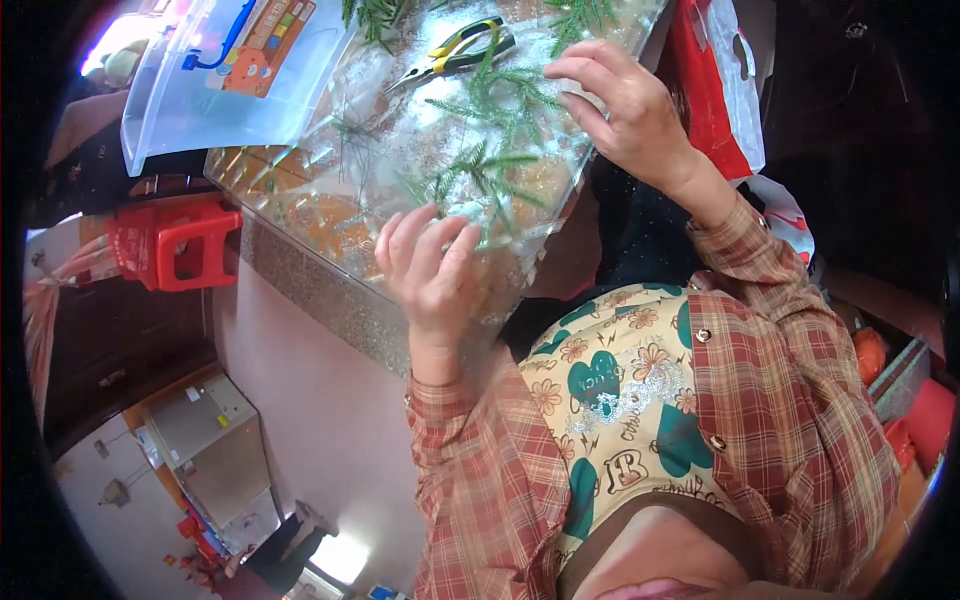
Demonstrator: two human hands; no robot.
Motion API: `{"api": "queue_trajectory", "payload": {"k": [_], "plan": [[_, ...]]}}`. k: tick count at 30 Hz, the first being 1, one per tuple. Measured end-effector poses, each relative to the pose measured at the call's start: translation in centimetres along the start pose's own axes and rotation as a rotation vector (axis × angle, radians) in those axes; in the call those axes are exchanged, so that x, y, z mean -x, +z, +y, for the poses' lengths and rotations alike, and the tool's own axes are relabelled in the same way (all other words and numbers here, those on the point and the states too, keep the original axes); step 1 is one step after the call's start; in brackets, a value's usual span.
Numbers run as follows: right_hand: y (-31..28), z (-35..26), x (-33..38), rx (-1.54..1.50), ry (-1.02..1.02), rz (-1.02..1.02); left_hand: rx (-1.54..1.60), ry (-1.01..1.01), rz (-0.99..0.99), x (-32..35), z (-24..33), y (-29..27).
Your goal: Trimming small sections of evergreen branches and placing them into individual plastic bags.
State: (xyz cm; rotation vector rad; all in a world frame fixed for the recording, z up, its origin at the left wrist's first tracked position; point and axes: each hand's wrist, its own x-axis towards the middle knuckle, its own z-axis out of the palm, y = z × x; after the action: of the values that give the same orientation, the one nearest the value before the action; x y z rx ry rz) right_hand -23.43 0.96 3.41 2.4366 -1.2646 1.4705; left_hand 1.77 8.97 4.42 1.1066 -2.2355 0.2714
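My left hand point(430, 265) is raised over the near edge of the table point(325, 240), fingers loosely bent and apart, with nothing seen in it. Farther right, my right hand point(625, 110) hovers with its thumb apart from the curved fingers, also holding nothing visible. Between the two hands lie green needle-leaved sprigs, one nearer sprig point(485, 180) and another sprig point(500, 95) close to the right fingertips. Beyond them rests a pair of long-nosed pliers point(450, 55) with yellow and black handles. Thin dark stems point(362, 160) lie on the clear table cover left of the sprigs.
A clear plastic bin point(270, 115) with a blue handle stands at the table's left. More greenery point(380, 15) lies at the far edge. A red stool point(195, 245) is on the left, below table height. Red and white bags point(715, 90) hang at the right.
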Motion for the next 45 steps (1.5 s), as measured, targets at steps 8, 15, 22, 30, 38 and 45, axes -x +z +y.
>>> {"api": "queue_trajectory", "payload": {"k": [8,15,22,30,38,45], "plan": [[0.0,0.2,0.1,-0.053,0.09,-0.024,0.24,-0.235,-0.298,0.5,-1.9,-2.8],[0.0,0.8,-2.3,0.083,-0.003,-0.051,0.289,-0.624,0.063,-2.8,-4.4,-2.5],[4.0,2.8,-3.7,0.145,0.082,-0.268,0.096,-0.291,-0.126,-6.8,-0.6,1.9],[6.2,2.6,-2.1,-0.072,0.308,-0.176,0.431,-0.413,-0.14,-5.9,2.0,1.5],[1.7,-2.7,-4.6,-0.02,-0.107,0.246,1.23,-0.922,0.09,-7.1,1.8,1.8],[3.0,-3.8,-1.2,0.008,-0.443,0.03,1.693,-1.027,0.256,-6.7,1.1,2.5]]}}
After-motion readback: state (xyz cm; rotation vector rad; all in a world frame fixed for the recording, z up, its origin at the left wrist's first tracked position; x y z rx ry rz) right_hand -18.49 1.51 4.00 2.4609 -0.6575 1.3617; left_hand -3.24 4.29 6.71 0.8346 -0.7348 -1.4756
